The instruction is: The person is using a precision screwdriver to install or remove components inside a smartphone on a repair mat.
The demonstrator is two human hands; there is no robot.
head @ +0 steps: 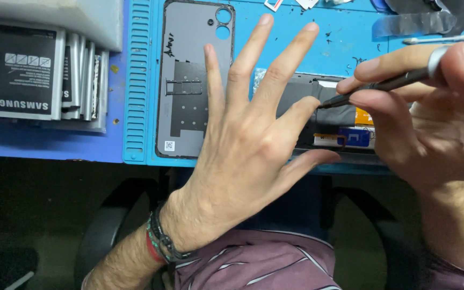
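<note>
Head view, looking straight down over the bench: the left hand (pixel 248 134) is spread wide and flat, fingers fanned, pressing down on an opened phone (pixel 331 115) that lies on the blue work mat (pixel 291 43) near its front edge. It grips nothing; the index finger and thumb bracket the phone's left end. The right hand (pixel 430 113) is closed around a slim metal tool (pixel 388 83), pinched pen-fashion between thumb and fingers, its dark tip touching the grey-black inside of the phone just beside the left index fingertip. Orange and blue parts show in the open body beneath the right hand. The phone's detached grey back cover (pixel 189 80) lies inside-up on the mat to the left, partly under the left fingers. Further left, off the mat, a row of flat phone batteries (pixel 38 70) stands packed side by side; whether a tray holds them I cannot tell. A cotton swab (pixel 436 38) lies at the mat's far right.
</note>
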